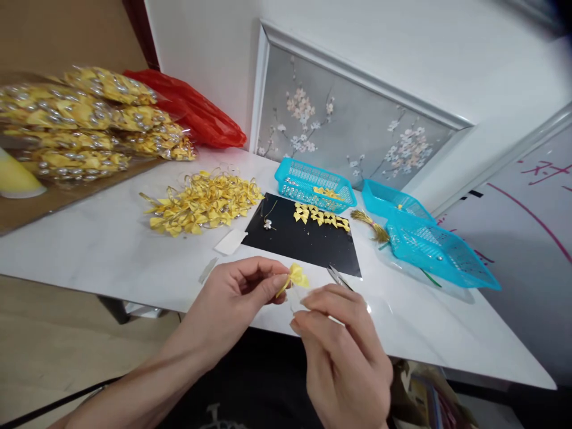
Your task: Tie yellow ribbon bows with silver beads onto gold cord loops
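Above the front edge of the table, my left hand [248,292] pinches a small yellow ribbon bow [298,276] between thumb and forefinger. Just to its right is my right hand [344,345], its fingertips closed together on a thin pale strand [294,301] that runs up toward the bow; whether it is thread or wire I cannot tell. Behind the right hand lie scissors [339,277], partly hidden by it. On the black mat [295,250] sit rows of yellow bows [322,216] and a small beaded piece on a wire [267,224].
A heap of yellow bow pieces [205,202] lies left of the mat, near a white card [231,242]. Blue baskets [286,168] stand behind and to the right [465,253], beside a bundle of golden wires [373,226]. Bagged bows [58,107] and a red bag [192,110] fill the far left.
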`<state>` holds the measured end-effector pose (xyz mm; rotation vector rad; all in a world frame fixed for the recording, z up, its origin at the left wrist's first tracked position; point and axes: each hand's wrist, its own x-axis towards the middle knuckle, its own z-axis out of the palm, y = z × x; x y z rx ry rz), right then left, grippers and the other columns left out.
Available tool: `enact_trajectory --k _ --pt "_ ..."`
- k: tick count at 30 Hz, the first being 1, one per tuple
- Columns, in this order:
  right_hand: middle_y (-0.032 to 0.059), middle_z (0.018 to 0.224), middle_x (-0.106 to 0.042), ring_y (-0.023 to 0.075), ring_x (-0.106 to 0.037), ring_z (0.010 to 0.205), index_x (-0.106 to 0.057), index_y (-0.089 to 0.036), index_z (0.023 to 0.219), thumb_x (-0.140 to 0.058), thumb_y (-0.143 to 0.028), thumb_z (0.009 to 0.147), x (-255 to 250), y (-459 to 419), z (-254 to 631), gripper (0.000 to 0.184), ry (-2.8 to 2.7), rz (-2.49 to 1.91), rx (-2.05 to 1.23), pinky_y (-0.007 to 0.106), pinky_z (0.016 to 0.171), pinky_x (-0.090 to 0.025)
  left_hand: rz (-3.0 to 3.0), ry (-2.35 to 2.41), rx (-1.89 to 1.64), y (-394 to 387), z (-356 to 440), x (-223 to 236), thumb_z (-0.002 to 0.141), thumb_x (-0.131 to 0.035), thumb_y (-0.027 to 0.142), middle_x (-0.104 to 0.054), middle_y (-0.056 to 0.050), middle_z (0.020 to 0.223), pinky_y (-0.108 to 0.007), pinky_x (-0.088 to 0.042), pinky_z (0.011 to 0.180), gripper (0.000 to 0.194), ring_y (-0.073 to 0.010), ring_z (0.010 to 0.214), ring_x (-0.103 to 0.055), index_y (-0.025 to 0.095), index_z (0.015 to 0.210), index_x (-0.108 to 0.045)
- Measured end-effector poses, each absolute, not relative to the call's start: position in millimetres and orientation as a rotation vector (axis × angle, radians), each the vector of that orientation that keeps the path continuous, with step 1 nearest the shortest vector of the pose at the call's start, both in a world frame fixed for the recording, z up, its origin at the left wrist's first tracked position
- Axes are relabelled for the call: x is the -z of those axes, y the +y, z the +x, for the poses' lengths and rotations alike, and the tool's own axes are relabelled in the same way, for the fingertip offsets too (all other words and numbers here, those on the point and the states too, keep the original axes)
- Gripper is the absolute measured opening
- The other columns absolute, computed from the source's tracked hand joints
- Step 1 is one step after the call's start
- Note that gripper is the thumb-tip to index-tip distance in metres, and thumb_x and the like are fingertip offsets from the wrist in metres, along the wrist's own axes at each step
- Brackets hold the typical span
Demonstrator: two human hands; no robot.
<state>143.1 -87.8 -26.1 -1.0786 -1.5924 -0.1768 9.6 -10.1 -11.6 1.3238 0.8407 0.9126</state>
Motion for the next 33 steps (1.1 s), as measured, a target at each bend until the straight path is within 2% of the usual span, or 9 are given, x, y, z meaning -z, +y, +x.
enact_trajectory --k 3,6,9,13,18,24,29,33 --pt "0.005 0.092 -0.068 0.0172 -0.066 0.095 -0.058 -0.02 0.099 -0.047 0.005 0.086 37 -89 141 0.03 -1.648 -0.958 -0.103 0.033 0.085 -0.056 1.266 0.895 -0.981 -3 10 18 0.078 -0.074 0.029 -0.07 0.002 0.072 -0.02 -0.051 0.065 0.011 -0.0116 0.067 -0.061 0.02 0.083 -0.075" --pt "0.0019 0.088 -0.069 0.013 -0.068 0.083 -0.056 -0.021 0.102 -0.044 -0.002 0.091 48 -94 141 0.026 -1.601 -0.994 -0.346 0.025 0.076 -0.057 1.227 0.928 -1.008 2 10 26 0.076 -0.075 0.029 -0.073 0.001 0.076 -0.022 -0.053 0.068 0.012 -0.0124 0.068 -0.063 0.02 0.083 -0.076" --pt "-0.0022 0.077 -0.067 0.0099 -0.066 0.07 -0.057 -0.023 0.091 -0.043 -0.008 0.095 52 -100 141 0.021 -1.49 -1.09 -0.447 0.021 0.067 -0.054 1.275 0.916 -1.011 3 10 32 0.076 -0.074 0.028 -0.074 0.001 0.078 -0.024 -0.055 0.07 0.012 -0.0132 0.069 -0.064 0.02 0.084 -0.076" --pt "-0.0054 0.07 -0.063 0.0072 -0.061 0.062 -0.057 -0.024 0.089 -0.042 -0.013 0.098 45 -98 144 0.021 -1.337 -1.103 -0.493 0.017 0.061 -0.051 1.495 0.9 -1.0 4 9 36 0.079 -0.069 0.026 -0.073 0.001 0.077 -0.023 -0.052 0.068 0.01 -0.0145 0.071 -0.064 0.02 0.085 -0.075" --pt "-0.0019 0.082 -0.065 0.0085 -0.062 0.072 -0.065 -0.024 0.093 -0.051 -0.014 0.095 41 -84 154 0.017 -1.33 -1.233 -0.386 0.017 0.067 -0.051 1.585 0.895 -0.946 9 3 38 0.081 -0.066 0.027 -0.074 0.0 0.081 -0.024 -0.051 0.069 0.014 -0.0159 0.075 -0.063 0.02 0.09 -0.074" --pt "0.0003 0.083 -0.059 0.0094 -0.059 0.073 -0.072 -0.025 0.091 -0.059 -0.012 0.09 38 -80 154 0.018 -1.377 -1.262 -0.185 0.016 0.059 -0.048 1.765 0.937 -0.909 7 0 32 0.085 -0.063 0.031 -0.075 0.0 0.086 -0.024 -0.051 0.071 0.016 -0.0175 0.079 -0.066 0.021 0.091 -0.072" --pt "0.0003 0.083 -0.059 0.0104 -0.06 0.072 -0.071 -0.026 0.094 -0.056 -0.014 0.092 45 -77 150 0.02 -1.365 -1.195 -0.397 0.019 0.062 -0.051 2.144 1.015 -0.654 19 8 41 0.088 -0.054 0.022 -0.076 -0.001 0.08 -0.026 -0.05 0.067 0.019 -0.0181 0.073 -0.068 0.018 0.086 -0.072" --pt "0.0012 0.084 -0.061 0.0115 -0.062 0.071 -0.071 -0.024 0.088 -0.056 -0.02 0.092 61 -68 153 0.015 -1.278 -1.224 -0.613 0.022 0.065 -0.052 2.3 1.046 -0.601 30 12 44 0.085 -0.054 0.013 -0.076 -0.005 0.089 -0.032 -0.05 0.079 0.02 -0.022 0.084 -0.069 0.016 0.085 -0.074"
